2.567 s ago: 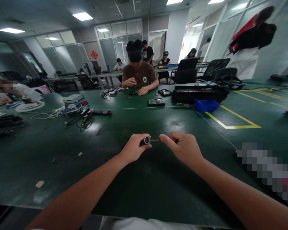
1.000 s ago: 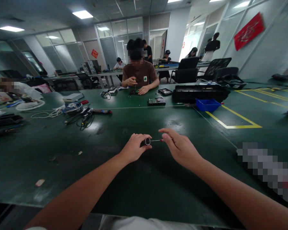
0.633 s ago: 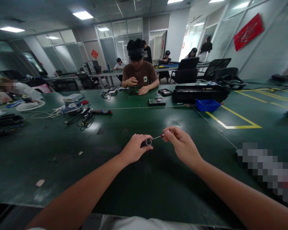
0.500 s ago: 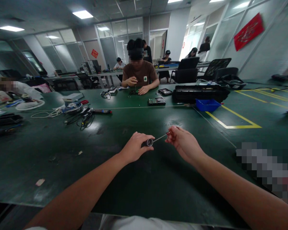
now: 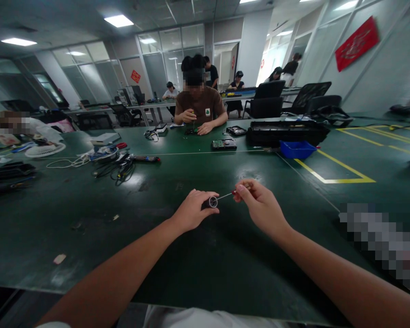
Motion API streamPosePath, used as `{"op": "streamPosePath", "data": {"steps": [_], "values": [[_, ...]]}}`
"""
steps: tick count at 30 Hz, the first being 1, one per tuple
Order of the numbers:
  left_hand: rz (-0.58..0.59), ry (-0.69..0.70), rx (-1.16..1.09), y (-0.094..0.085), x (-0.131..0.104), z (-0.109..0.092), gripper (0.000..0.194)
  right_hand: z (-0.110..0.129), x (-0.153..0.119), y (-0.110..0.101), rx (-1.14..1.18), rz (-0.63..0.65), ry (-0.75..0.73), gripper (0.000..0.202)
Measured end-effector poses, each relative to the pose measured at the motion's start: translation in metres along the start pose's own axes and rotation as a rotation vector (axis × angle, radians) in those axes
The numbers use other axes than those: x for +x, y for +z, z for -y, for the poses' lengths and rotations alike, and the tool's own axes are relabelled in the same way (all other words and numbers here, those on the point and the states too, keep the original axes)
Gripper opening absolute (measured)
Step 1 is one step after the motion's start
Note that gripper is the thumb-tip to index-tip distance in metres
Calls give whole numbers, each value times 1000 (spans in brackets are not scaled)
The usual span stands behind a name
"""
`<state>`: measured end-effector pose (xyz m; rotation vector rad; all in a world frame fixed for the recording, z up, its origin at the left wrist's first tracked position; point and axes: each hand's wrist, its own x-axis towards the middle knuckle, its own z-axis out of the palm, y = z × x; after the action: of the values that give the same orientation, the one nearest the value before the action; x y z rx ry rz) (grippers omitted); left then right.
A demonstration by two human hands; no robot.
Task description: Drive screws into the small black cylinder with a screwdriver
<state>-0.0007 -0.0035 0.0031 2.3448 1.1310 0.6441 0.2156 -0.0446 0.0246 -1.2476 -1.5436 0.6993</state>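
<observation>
Head view: the left hand [image 5: 192, 213] grips a small cylinder [image 5: 212, 202], while the right hand [image 5: 261, 206] pinches a thin screwdriver [image 5: 225, 196] slanting down-left into its open end.

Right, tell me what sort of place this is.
Most likely an electronics assembly or repair workshop. The long green table carries a circuit board, tangled cables and a blue bin, and a person across the table works on a small part, with more people at benches behind.

screwdriver [image 5: 225, 196] handle: hidden in right hand [image 5: 259, 207] | tip: too small
</observation>
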Motion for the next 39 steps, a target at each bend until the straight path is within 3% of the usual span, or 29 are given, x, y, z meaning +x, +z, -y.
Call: {"op": "streamPosePath", "data": {"steps": [2,5,12,22,39], "values": [[-13,-48,-29,0,1,2,45,4,-1,-2,-116,-22,-26,30],[12,-45,-61,-1,1,2,33,8,-1,-6,-236,-32,-71,28],[6,-92,-131,-1,2,4,24,13,-5,-5,-281,118,-181,18],[13,-89,-74,4,0,5,12,11,-5,-1,-392,111,-161,28],[35,-56,-5,5,1,3,12,12,-6,1,-366,133,-136,33]]}}
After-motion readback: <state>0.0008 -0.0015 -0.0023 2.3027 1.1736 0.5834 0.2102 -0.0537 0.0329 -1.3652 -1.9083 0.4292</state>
